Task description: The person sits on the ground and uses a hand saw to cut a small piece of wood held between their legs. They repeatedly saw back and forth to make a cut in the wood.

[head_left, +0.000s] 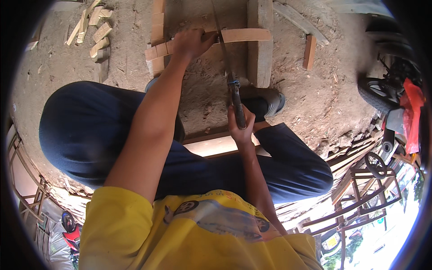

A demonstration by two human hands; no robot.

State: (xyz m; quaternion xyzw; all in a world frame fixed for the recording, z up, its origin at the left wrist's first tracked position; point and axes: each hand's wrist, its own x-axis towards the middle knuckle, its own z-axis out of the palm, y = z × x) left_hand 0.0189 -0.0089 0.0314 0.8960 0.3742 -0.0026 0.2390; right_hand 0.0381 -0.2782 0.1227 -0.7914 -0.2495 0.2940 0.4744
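- The right hand's [243,133] fingers are wrapped closed around the handle [236,96] of a long dark blade [226,56], a blue tie where the two join.
- The left hand [192,42] is bent down over a pale strip [247,35], seemingly gripping it, with one digit reaching close to the blade; its underside is hidden, so I cannot tell how tightly it holds.
- The strip lies crosswise beyond the feet, its right part on a thick plank [260,60], its left end over a brown batten [158,27]. Crosswise lines mark its left end.
- The blade crosses the strip just right of the left hand. The step in hand looks like cutting through there; how deep the edge is, I cannot tell.
- The next move seems to call for the strip pinned firmly, the blade kept upright in line, and the left digit held clear of it.
- Further out, short blocks [101,38] lie on the ground at upper left, and a brown block [309,52] at right touches a grey board [300,22].
- At far right, red plastic [411,114], perhaps a bag, hangs beside a motorcycle tyre [379,95]; whether anything is inside does not show.
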